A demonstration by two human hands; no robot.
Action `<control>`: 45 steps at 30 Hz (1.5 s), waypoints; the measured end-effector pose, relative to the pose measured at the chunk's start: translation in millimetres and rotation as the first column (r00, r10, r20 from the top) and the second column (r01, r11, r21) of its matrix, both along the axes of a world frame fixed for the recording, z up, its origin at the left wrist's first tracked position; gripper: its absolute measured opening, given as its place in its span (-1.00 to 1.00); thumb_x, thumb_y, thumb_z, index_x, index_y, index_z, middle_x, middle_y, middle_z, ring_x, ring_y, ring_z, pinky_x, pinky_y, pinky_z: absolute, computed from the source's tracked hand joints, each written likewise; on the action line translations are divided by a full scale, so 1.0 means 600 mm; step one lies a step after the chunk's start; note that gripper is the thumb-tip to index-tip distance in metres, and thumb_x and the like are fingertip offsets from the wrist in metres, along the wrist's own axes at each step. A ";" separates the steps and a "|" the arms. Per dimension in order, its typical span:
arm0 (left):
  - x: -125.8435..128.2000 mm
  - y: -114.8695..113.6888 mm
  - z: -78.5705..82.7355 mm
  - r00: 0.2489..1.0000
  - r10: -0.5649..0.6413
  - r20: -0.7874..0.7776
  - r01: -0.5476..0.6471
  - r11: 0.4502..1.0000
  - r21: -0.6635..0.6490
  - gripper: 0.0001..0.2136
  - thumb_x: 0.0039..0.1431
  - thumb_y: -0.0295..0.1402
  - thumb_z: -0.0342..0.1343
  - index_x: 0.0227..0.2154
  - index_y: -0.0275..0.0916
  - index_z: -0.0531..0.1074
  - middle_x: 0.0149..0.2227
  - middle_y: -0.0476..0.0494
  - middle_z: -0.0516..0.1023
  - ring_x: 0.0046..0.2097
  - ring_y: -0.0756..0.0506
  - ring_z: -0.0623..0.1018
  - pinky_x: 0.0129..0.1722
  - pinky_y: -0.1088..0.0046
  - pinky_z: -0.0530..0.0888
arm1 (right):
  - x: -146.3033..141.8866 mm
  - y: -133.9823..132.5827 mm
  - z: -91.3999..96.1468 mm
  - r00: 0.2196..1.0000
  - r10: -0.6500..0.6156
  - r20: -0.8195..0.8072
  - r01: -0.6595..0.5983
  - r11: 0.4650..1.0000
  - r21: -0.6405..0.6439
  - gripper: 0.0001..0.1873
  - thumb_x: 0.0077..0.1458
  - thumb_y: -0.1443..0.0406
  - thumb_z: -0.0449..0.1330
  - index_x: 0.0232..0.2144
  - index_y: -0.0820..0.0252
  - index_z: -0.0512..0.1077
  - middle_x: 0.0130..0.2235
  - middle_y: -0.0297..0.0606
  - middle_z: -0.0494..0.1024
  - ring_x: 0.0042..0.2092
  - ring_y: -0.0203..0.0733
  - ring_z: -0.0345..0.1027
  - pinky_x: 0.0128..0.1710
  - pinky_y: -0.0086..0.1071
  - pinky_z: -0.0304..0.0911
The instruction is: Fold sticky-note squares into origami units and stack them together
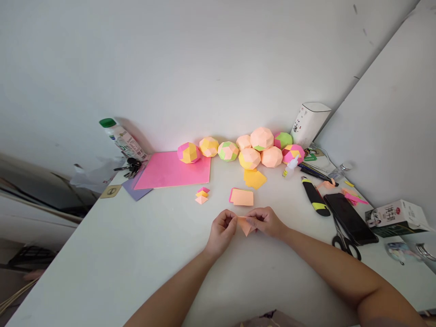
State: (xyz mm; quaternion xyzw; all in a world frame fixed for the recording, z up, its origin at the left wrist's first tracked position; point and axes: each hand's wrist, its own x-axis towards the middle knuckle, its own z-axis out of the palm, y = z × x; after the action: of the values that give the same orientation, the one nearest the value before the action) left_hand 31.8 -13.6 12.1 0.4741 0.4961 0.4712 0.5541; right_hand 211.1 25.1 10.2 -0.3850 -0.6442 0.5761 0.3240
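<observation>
Between my two hands, near the table's middle, is a small peach paper piece [245, 225] folded to a downward point. My left hand [223, 230] pinches its left corner between thumb and fingers. On the other side my right hand [267, 221] grips the right part, its thumb lying over the paper. Just beyond my hands lies a stack of peach paper sheets [243, 197] with pink edges showing underneath. To the left of that are several small folded paper units [202, 195] in pink, yellow and peach. Yellow paper pieces [255, 179] lie farther back.
Several faceted paper balls [228, 151] line the wall, one on a pink board [173, 172]. A green-capped bottle [124, 138] stands left. On the right are a glue bottle [290, 166], a cutter [315, 196], scissors [345, 243], a phone [351, 219] and a carton [397, 218].
</observation>
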 end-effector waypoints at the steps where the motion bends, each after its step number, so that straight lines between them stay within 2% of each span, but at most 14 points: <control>1: 0.000 0.000 0.001 1.000 0.005 0.006 -0.005 1.000 0.000 -0.82 0.10 -0.23 0.02 -0.45 -0.23 0.25 -0.59 0.11 0.22 -0.57 0.09 0.22 -0.56 0.59 0.18 | 0.000 0.000 0.000 1.000 0.002 -0.003 -0.002 1.000 -0.006 -0.74 0.03 0.15 0.18 -0.40 0.26 0.49 -0.57 -0.35 0.39 -0.53 -0.32 0.26 -0.53 -0.42 0.26; 7: -0.001 0.001 0.007 0.998 0.055 0.037 -0.054 0.998 -0.018 -0.82 0.14 -0.22 -0.02 -0.46 -0.22 0.21 -0.62 0.11 0.21 -0.57 0.07 0.24 -0.54 0.57 0.21 | 0.000 0.000 0.002 1.000 -0.001 -0.009 0.001 1.000 -0.026 -0.74 0.04 0.16 0.17 -0.38 0.26 0.49 -0.58 -0.36 0.39 -0.54 -0.32 0.27 -0.52 -0.41 0.27; 10: -0.001 0.000 0.005 0.999 0.017 0.049 -0.017 1.000 0.005 -0.82 0.14 -0.20 -0.02 -0.38 -0.22 0.25 -0.59 0.09 0.23 -0.55 0.07 0.26 -0.53 0.56 0.23 | 0.001 0.000 0.002 1.000 0.009 -0.002 -0.009 1.000 -0.024 -0.74 0.05 0.16 0.17 -0.38 0.25 0.49 -0.57 -0.35 0.40 -0.53 -0.31 0.28 -0.52 -0.42 0.27; 13: 0.001 -0.001 0.002 0.997 -0.062 -0.051 0.066 0.996 0.063 -0.81 0.10 -0.21 0.04 -0.37 -0.24 0.31 -0.50 0.03 0.31 -0.50 0.06 0.30 -0.50 0.56 0.26 | 0.001 0.000 0.001 0.999 0.030 0.013 -0.030 1.000 -0.007 -0.74 0.06 0.16 0.16 -0.37 0.26 0.50 -0.53 -0.31 0.43 -0.50 -0.30 0.30 -0.52 -0.43 0.27; 16: 0.003 -0.001 -0.001 0.987 -0.076 -0.143 0.092 0.990 0.111 -0.82 0.10 -0.24 0.05 -0.44 -0.26 0.34 -0.45 -0.02 0.34 -0.45 0.05 0.33 -0.47 0.55 0.28 | 0.001 0.000 -0.001 0.997 0.050 0.052 -0.052 0.998 0.039 -0.75 0.06 0.18 0.16 -0.40 0.27 0.50 -0.53 -0.31 0.42 -0.51 -0.31 0.29 -0.53 -0.44 0.25; 22: 0.005 -0.001 -0.002 0.979 -0.084 -0.183 0.101 0.992 0.082 -0.86 0.08 -0.31 0.04 -0.50 -0.27 0.32 -0.50 0.02 0.32 -0.48 0.05 0.31 -0.50 0.56 0.25 | 0.000 0.001 -0.002 0.993 0.060 0.105 -0.070 0.993 0.091 -0.77 0.04 0.21 0.17 -0.43 0.28 0.50 -0.57 -0.32 0.42 -0.55 -0.33 0.25 -0.57 -0.47 0.20; 28: 0.000 -0.001 -0.001 0.993 -0.034 -0.116 0.040 0.998 0.052 -0.91 0.05 -0.39 0.01 -0.51 -0.25 0.28 -0.57 0.07 0.25 -0.53 0.07 0.24 -0.53 0.57 0.21 | -0.001 -0.001 0.005 0.996 0.035 0.083 -0.038 0.999 0.034 -0.79 0.03 0.22 0.17 -0.46 0.27 0.48 -0.55 -0.31 0.43 -0.51 -0.30 0.29 -0.53 -0.44 0.23; 34: -0.001 -0.001 0.002 1.000 -0.010 -0.003 0.010 0.999 0.037 -0.91 0.10 -0.34 -0.01 -0.45 -0.23 0.27 -0.55 0.08 0.26 -0.54 0.07 0.25 -0.52 0.56 0.24 | 0.001 0.000 0.004 0.999 0.015 0.047 -0.015 1.000 -0.007 -0.81 0.01 0.23 0.18 -0.47 0.26 0.47 -0.57 -0.35 0.39 -0.53 -0.32 0.28 -0.55 -0.46 0.19; 37: 0.002 -0.001 0.001 0.995 -0.063 -0.083 0.071 0.993 0.095 -0.89 0.10 -0.31 0.02 -0.42 -0.24 0.32 -0.48 0.02 0.32 -0.49 0.06 0.29 -0.49 0.55 0.26 | 0.000 0.000 0.006 0.998 0.023 0.050 -0.024 1.000 0.002 -0.82 0.01 0.23 0.17 -0.45 0.25 0.47 -0.54 -0.33 0.41 -0.51 -0.31 0.29 -0.53 -0.45 0.20; 40: 0.003 0.000 -0.004 0.977 -0.086 -0.195 0.115 0.983 0.143 -0.85 0.10 -0.30 0.03 -0.49 -0.26 0.34 -0.49 0.00 0.34 -0.46 0.04 0.31 -0.47 0.54 0.26 | -0.002 -0.002 0.011 0.996 0.028 0.086 -0.033 0.998 0.059 -0.84 0.01 0.25 0.16 -0.42 0.25 0.46 -0.50 -0.32 0.43 -0.49 -0.31 0.28 -0.52 -0.45 0.19; 45: 0.004 0.000 -0.008 0.967 -0.105 -0.230 0.144 0.977 0.157 -0.85 0.10 -0.32 0.02 -0.51 -0.26 0.34 -0.50 0.00 0.33 -0.48 0.04 0.27 -0.49 0.54 0.23 | -0.005 -0.004 0.014 0.993 0.033 0.110 -0.051 0.986 0.159 -0.91 -0.02 0.33 0.13 -0.44 0.25 0.41 -0.52 -0.35 0.40 -0.50 -0.35 0.21 -0.52 -0.48 0.14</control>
State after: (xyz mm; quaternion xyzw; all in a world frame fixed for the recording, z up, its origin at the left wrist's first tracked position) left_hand 34.4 -13.8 7.3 0.5999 0.4811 0.4210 0.4810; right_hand 208.1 22.8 18.7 -0.3741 -0.7130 0.5074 0.3070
